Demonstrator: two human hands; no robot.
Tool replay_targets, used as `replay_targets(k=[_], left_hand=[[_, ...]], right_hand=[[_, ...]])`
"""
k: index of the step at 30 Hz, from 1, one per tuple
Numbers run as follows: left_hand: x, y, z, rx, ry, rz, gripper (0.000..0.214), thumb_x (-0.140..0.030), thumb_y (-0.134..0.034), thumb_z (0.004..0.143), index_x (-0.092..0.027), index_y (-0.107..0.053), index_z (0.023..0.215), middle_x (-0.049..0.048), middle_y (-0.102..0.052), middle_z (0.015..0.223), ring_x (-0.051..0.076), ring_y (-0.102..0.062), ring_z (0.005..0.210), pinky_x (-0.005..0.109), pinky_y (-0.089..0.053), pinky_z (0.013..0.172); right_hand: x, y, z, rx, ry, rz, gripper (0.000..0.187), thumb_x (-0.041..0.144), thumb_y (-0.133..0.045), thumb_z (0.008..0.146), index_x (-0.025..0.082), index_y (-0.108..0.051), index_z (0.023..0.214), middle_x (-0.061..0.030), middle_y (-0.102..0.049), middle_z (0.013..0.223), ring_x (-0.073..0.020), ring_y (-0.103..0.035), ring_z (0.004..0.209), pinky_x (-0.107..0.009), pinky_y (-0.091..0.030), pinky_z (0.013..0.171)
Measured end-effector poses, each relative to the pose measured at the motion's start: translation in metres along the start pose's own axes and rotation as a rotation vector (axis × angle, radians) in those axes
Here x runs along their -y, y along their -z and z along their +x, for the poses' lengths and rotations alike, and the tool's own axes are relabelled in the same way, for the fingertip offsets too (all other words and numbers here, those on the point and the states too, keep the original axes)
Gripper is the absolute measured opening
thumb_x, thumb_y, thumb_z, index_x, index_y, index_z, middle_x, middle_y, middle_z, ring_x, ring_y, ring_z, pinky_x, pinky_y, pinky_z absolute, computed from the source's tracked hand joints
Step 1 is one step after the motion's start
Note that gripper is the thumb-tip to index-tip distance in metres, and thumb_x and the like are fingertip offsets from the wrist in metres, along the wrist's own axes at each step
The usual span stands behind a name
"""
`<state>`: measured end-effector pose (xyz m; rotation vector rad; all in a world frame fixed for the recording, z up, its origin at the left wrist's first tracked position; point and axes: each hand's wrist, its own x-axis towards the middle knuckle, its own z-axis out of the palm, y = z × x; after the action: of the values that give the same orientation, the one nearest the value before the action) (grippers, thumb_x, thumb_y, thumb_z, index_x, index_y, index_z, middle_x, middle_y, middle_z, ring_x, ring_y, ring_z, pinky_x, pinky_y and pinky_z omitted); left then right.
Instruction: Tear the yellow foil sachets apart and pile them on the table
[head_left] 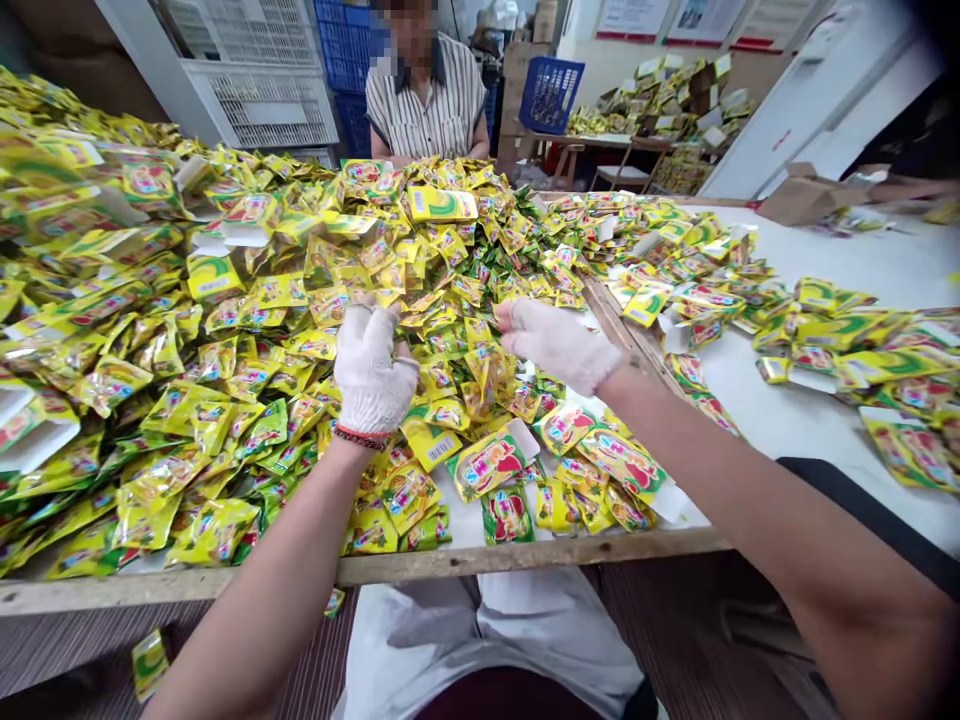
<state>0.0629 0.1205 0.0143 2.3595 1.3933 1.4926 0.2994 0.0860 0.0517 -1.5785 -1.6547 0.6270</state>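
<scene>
My left hand (373, 368), in a white knit glove with bare fingertips, is over a heap of small yellow and green sachets (217, 530). Its fingers are curled down among them, and what they hold, if anything, is hidden. To the right, my right hand (555, 342), gloved alike, has its fingers bent together at the heap's middle; I cannot make out anything in them. Below the hands lie a yellow printed box (491, 462) with a white end flap, a second such box (622, 463) and a green sachet (508, 515) showing red fruit.
A wooden edge strip (525, 553) runs along the table's front, and a wooden divider (630, 340) stands right of the heap. More boxes (862, 350) lie on the white right-hand surface. Across the table is another person (427, 100). A blue basket (551, 95) stands behind.
</scene>
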Motion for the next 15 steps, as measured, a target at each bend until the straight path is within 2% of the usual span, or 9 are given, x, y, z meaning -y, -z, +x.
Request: replay_targets(k=[2,4,6,8,11,13,15], left_hand=[[-0.010,0.004,-0.002,-0.029,-0.057,-0.046,0.029,-0.023,-0.056,0.081,-0.017,-0.062,0.109,0.0104,-0.058,0.116,0.024,-0.054,0.115,0.039,-0.043,0.100],[-0.024,0.008,-0.005,0.041,-0.137,-0.110,0.017,-0.027,-0.052,0.087,-0.016,-0.064,0.091,0.0074,-0.061,0.093,0.019,-0.058,0.093,0.032,-0.046,0.085],[-0.041,0.009,-0.013,0.227,-0.242,-0.171,0.024,-0.029,-0.046,0.091,-0.016,-0.061,0.076,0.0043,-0.057,0.077,0.015,-0.055,0.075,0.027,-0.044,0.072],[-0.059,0.008,-0.025,0.478,-0.350,-0.178,0.027,-0.033,-0.047,0.092,-0.017,-0.059,0.073,0.0034,-0.057,0.074,0.014,-0.054,0.070,0.026,-0.041,0.066],[-0.083,0.005,-0.047,0.754,-0.420,0.027,0.030,-0.047,-0.063,0.078,-0.018,-0.062,0.088,0.0065,-0.061,0.084,0.021,-0.058,0.077,0.032,-0.042,0.067],[-0.095,0.008,-0.059,0.816,-0.394,0.215,0.039,-0.044,-0.069,0.071,-0.018,-0.062,0.099,0.0092,-0.062,0.089,0.027,-0.059,0.083,0.037,-0.044,0.070],[-0.100,0.020,-0.064,0.806,-0.337,0.298,0.044,-0.036,-0.067,0.072,-0.018,-0.059,0.112,0.0104,-0.062,0.096,0.029,-0.058,0.090,0.041,-0.045,0.077]], right_hand=[[-0.016,0.012,-0.038,0.061,0.015,-0.170,0.018,0.022,-0.063,0.077,0.021,-0.070,0.094,-0.0019,-0.068,0.084,-0.0201,-0.065,0.087,-0.034,-0.052,0.085],[-0.035,0.017,-0.079,0.070,0.010,-0.316,0.021,0.029,-0.059,0.083,0.021,-0.069,0.099,-0.0038,-0.069,0.082,-0.0222,-0.066,0.083,-0.037,-0.054,0.081],[-0.052,0.017,-0.114,0.069,0.059,-0.465,0.033,0.034,-0.058,0.086,0.020,-0.065,0.115,-0.0096,-0.068,0.105,-0.0260,-0.064,0.099,-0.041,-0.052,0.089],[-0.067,0.012,-0.136,0.114,0.138,-0.601,0.038,0.034,-0.058,0.087,0.018,-0.062,0.121,-0.0139,-0.061,0.125,-0.0285,-0.059,0.113,-0.043,-0.047,0.098],[-0.081,0.006,-0.139,0.136,0.242,-0.746,0.042,0.030,-0.060,0.086,0.016,-0.060,0.125,-0.0163,-0.052,0.137,-0.0300,-0.050,0.125,-0.045,-0.040,0.106],[-0.086,0.007,-0.128,0.138,0.261,-0.790,0.040,0.027,-0.060,0.085,0.016,-0.062,0.124,-0.0156,-0.054,0.134,-0.0296,-0.049,0.125,-0.045,-0.040,0.105],[-0.086,0.012,-0.118,0.066,0.239,-0.797,0.036,0.024,-0.059,0.084,0.016,-0.064,0.119,-0.0159,-0.057,0.130,-0.0298,-0.049,0.123,-0.046,-0.041,0.104]])
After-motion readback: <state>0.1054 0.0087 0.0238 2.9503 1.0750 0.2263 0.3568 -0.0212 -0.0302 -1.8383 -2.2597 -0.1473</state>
